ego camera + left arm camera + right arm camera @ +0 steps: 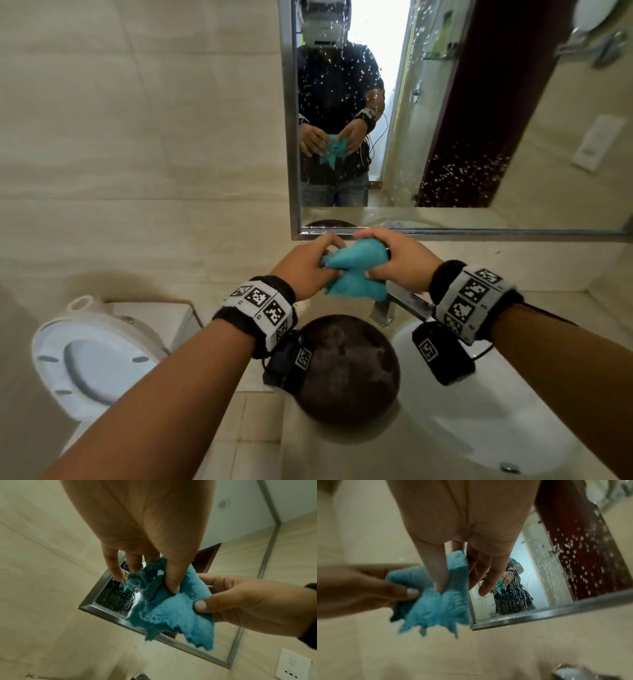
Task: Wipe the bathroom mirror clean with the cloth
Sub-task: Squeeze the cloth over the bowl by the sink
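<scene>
A metal-framed mirror (445,102) hangs on the beige tiled wall, speckled with water droplets. Just below its bottom edge both hands hold a fluffy teal cloth (352,274) between them, in the air and apart from the glass. My left hand (308,265) pinches the cloth's left side, and in the left wrist view its thumb digs into the cloth (171,609). My right hand (397,260) grips the right side, thumb on the front of the cloth (436,608). The mirror (556,574) reflects the person with the cloth.
Below the hands a chrome faucet (394,305) stands over a white basin (479,411). A dark round ball-like object (346,370) sits beside the basin. A white toilet (85,356) with its seat down is at lower left. A white wall plate (596,144) is right of the mirror.
</scene>
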The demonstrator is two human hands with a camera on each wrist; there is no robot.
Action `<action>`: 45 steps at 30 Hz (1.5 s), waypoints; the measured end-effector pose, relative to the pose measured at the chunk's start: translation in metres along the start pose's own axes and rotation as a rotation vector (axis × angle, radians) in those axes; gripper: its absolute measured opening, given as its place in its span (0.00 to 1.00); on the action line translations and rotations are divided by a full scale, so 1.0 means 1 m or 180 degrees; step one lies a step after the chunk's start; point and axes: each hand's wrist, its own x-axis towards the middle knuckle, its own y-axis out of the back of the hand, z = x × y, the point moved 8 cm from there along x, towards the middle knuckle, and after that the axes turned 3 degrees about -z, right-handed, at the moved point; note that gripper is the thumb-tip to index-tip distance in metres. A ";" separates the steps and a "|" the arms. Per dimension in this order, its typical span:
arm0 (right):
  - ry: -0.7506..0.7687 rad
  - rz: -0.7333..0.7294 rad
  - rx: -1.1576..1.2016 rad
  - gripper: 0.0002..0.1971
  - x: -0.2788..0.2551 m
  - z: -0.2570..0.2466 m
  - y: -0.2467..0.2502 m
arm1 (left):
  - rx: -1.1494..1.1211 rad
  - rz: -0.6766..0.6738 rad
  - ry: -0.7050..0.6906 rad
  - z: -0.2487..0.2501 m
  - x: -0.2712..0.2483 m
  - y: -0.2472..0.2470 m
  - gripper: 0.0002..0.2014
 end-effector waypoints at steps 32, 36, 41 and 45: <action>0.1566 0.0426 -0.0343 0.12 0.045 -0.058 0.189 | 0.1740 0.0781 -0.0545 0.166 0.121 0.070 0.18; 0.1685 0.0640 -0.0484 0.15 0.049 -0.058 0.201 | 0.0905 0.0220 -0.0399 0.157 0.128 0.063 0.28; 0.1836 0.0676 -0.0247 0.17 0.060 -0.062 0.203 | 0.0212 0.0176 -0.0221 0.140 0.141 0.073 0.29; 0.1826 0.0701 -0.0073 0.14 0.070 -0.068 0.198 | 0.0281 0.0428 -0.0294 0.132 0.143 0.088 0.22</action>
